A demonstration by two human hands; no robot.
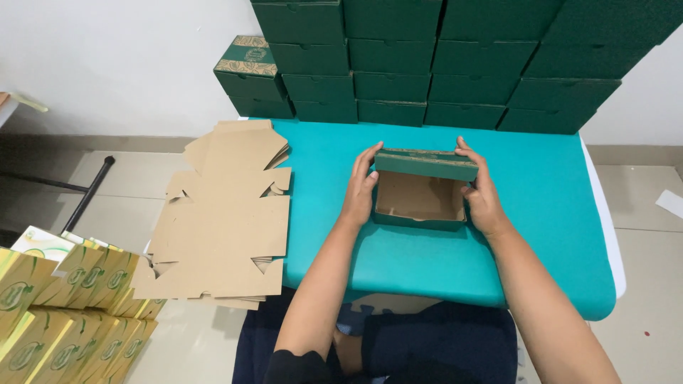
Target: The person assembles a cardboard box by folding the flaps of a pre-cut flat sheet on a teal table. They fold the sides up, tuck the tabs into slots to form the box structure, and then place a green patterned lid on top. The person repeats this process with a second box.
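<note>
Evidently, with the left hand [361,192] and right hand [480,192] clasped around the half-folded green box [420,199], uneven pressure could buckle its raised lid flap [425,164].

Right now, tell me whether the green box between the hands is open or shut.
Open. The green box shows its bare brown inside, empty, its lid flap standing at the far edge; left hand and right hand press its sides.

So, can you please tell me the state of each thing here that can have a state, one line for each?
Green box: open, brown inside empty, held on both sides.
Left hand: pressed flat on the box's left wall.
Right hand: pressed on the box's right wall.
Flat cardboard blanks: unfolded, piled loosely.
Stacked green boxes: closed, in rows.
Yellow-green cartons: closed, side by side.
</note>
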